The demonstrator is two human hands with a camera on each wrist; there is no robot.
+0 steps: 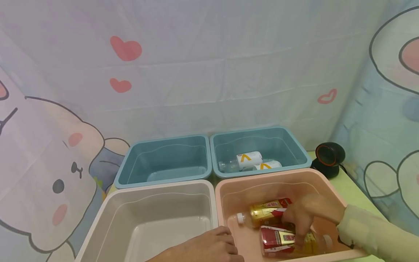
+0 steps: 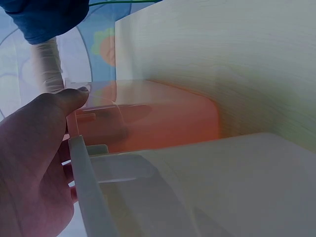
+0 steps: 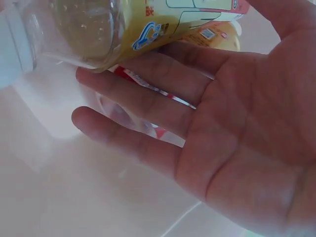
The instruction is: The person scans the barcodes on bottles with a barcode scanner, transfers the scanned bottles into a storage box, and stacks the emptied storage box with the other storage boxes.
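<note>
The left hand (image 1: 209, 247) rests at the bottom edge of the head view, at about 6 o'clock, on the near rim where the white bin (image 1: 114, 207) and the pink bin (image 1: 226, 196) stand side by side; in the left wrist view its thumb (image 2: 69, 98) lies against the rim and the other fingers are loosely curled around the edge of the bin. At about 4 o'clock the right hand (image 1: 307, 214), coming out of a pale green sleeve (image 1: 376, 233), reaches down into the pink bin. Its fingers point downward over two bottles lying on the bin floor. In the right wrist view the fingers (image 3: 148, 94) are straight and a little spread, with the palm open, and they touch the bottles without closing around them. The nearer bottle (image 1: 284, 240) has a red and gold label and lies at the front of the pink bin; the second bottle (image 1: 265, 214), also gold and red with a white cap to the left, lies just behind it. Farther away, at 12 o'clock, two teal bins stand side by side. The left teal bin (image 1: 163, 171) is behind the white bin. The right teal bin (image 1: 262, 134) holds two clear bottles with white labels (image 1: 250, 160). At 2 o'clock, beside this bin, a small black round device (image 1: 328, 156) stands on the green table (image 1: 353, 189).
</note>
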